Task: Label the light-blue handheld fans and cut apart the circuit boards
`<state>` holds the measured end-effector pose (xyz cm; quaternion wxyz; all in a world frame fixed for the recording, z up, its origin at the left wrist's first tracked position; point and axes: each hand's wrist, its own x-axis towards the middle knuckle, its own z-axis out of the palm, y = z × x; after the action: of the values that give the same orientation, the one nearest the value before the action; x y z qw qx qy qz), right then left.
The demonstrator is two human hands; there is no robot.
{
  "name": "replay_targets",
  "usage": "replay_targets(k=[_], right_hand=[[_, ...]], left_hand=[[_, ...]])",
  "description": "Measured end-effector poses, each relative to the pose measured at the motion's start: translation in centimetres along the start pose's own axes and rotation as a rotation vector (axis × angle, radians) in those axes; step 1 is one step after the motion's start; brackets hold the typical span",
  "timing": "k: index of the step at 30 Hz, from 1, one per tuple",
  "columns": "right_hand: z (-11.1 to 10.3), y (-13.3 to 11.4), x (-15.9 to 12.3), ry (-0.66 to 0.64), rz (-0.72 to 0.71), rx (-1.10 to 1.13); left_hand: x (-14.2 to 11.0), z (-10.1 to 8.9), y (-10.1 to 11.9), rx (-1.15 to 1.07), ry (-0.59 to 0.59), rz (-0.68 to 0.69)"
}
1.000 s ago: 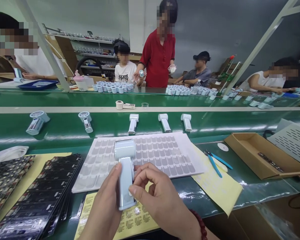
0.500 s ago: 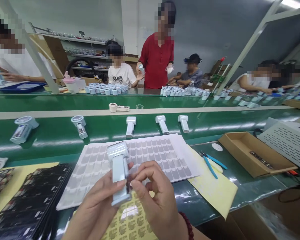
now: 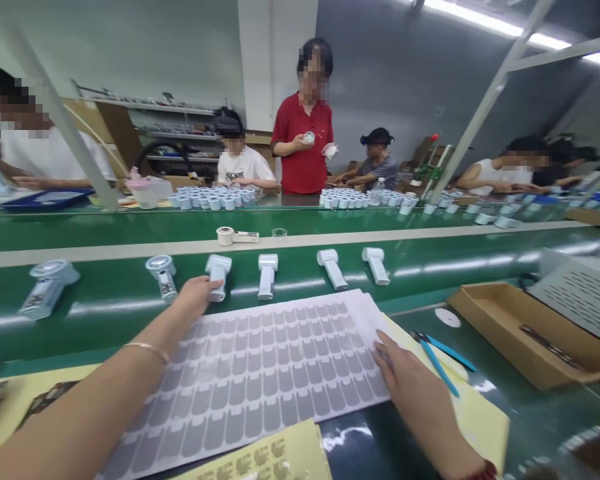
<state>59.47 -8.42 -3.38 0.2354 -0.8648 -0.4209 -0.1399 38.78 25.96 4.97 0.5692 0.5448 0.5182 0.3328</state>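
Note:
A light-blue handheld fan (image 3: 219, 267) with a drum-shaped head lies on the green bench, in a row with several like it. My left hand (image 3: 199, 293) reaches out across the work area, its fingers closed around the side of this fan's handle. My right hand (image 3: 405, 367) is at the right edge of a white sheet of grey stickers (image 3: 265, 360), fingertips closed on that edge. Below lies a yellow sheet of small printed labels (image 3: 280, 453), partly cut off by the frame.
Blue-handled cutters (image 3: 437, 363) rest on yellow backing paper (image 3: 485, 413) at the right, near a cardboard box (image 3: 505, 333) and a perforated metal cover (image 3: 580, 293). Dark printed pieces (image 3: 45, 400) lie at the left. Several co-workers, one in a red shirt (image 3: 303, 147), are across the bench.
My left hand has carried the fan forward from in front of me to the row on the bench. My right hand has left the fan and moved right to the sticker sheet. The view has shifted.

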Motion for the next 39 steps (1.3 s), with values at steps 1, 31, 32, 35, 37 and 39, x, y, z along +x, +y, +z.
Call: replay_targets(k=[1,31,32,35,37,39], right_hand=[[0.4,0.4,-0.2,0.026,-0.05,-0.029],[-1.4,0.1,-0.4,0.11,0.217,0.397],[-2.0,-0.7,-0.3,0.159,0.27,0.453],[-4.0,-5.2,-0.9,0.266,0.324,0.673],[-5.2,-9.3,-2.0,0.139,0.302,0.92],[-6.1,-13.5,-3.4,-0.146,0.338,1.21]], left_hand=[[0.7,0.0,-0.2,0.045,0.037,0.022],[-16.9,-7.3,1.0,-0.617,-0.087,-0.214],[-18.0,-6.9,0.5,-0.655,-0.059,-0.263],[-20.7,-5.2,-0.5,-0.811,-0.014,-0.369],[-21.8,-3.9,-0.6,-0.947,-0.035,-0.437],[-22.6,-2.6,-0.6,-1.068,-0.055,-0.515]])
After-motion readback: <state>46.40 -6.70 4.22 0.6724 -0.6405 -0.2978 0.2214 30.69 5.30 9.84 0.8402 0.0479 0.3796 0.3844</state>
